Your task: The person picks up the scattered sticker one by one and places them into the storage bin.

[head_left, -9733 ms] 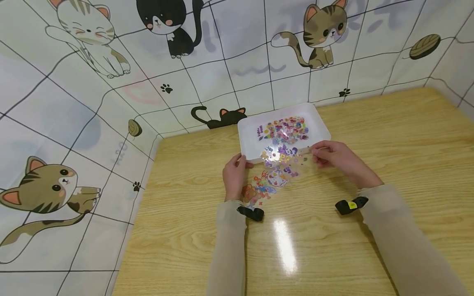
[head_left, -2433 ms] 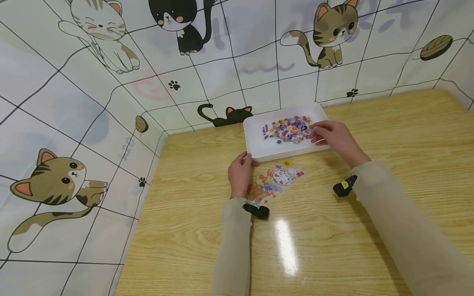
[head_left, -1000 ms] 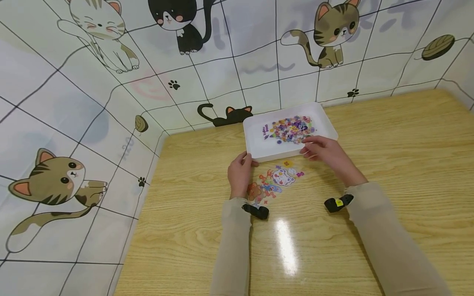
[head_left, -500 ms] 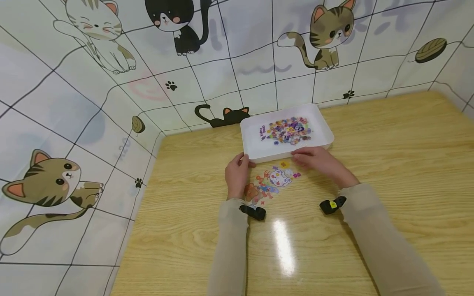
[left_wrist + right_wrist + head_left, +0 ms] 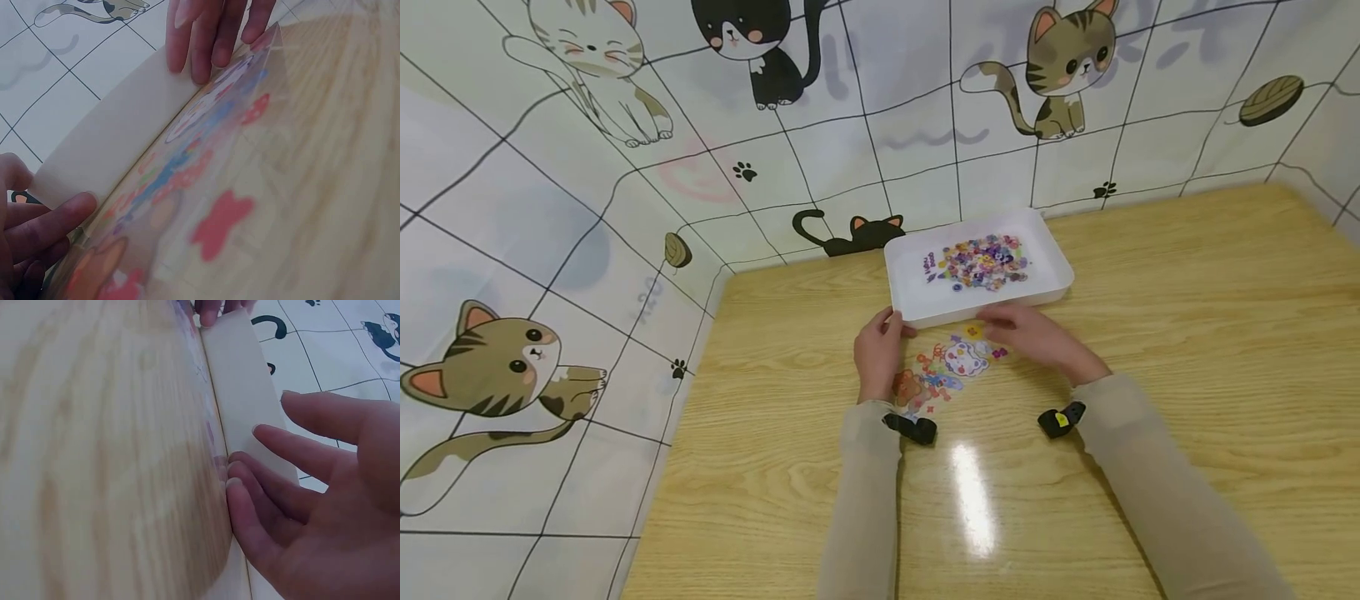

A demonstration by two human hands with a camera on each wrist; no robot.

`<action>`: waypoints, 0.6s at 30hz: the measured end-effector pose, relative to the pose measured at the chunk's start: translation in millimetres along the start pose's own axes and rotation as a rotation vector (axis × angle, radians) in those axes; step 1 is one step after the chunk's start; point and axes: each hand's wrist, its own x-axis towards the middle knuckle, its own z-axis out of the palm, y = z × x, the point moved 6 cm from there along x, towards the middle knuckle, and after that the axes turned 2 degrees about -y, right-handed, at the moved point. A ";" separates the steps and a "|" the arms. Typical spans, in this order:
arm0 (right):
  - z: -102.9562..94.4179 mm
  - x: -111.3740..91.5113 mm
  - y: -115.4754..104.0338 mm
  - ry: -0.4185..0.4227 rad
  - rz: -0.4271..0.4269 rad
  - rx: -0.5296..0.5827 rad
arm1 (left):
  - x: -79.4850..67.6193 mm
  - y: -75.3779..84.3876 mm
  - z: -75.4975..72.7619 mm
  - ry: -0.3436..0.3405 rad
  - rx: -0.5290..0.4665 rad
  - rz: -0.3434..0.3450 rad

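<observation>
My left hand (image 5: pixel 876 354) holds the near left corner of a white tray (image 5: pixel 917 296), its thumb at the end and a finger along the front wall (image 5: pixel 112 137). In front of the tray a clear sticker sheet (image 5: pixel 966 358) lies on the table, with a bear, a white animal face and small flowers. Over the far right end of that sheet is my right hand (image 5: pixel 1030 337), its fingers loosely bent. In the right wrist view its fingertips (image 5: pixel 234 482) touch the foot of the tray's front wall, at the sheet's edge. More colourful stickers (image 5: pixel 988 260) lie inside the tray.
The wooden table (image 5: pixel 760 467) reaches back to a white wall (image 5: pixel 917 158) printed with cartoon cats, close behind the tray. A second wall (image 5: pixel 467 233) bounds the table's left side. Bright glare (image 5: pixel 973 500) marks the tabletop between the forearms.
The colourful clear pieces first held over the tray's front edge now lie inside it. My right hand has moved from the tray's right part left and nearer to the sheet; my left stays at the corner.
</observation>
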 end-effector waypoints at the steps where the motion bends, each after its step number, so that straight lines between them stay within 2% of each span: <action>1: 1.4 0.5 -0.8 0.001 -0.011 -0.033 | 0.0 -0.2 -0.3 0.001 0.003 0.001; 5: 5.7 1.5 -3.7 0.015 -0.051 -0.166 | -1.1 -0.5 -0.4 -0.001 0.006 0.008; 10: 10.1 1.6 -8.7 0.015 -0.062 -0.268 | -1.0 -1.2 -0.6 0.005 0.025 0.009; 18: 12.9 1.7 -10.4 -0.010 -0.005 -0.330 | 0.3 0.7 -0.9 0.004 0.014 0.010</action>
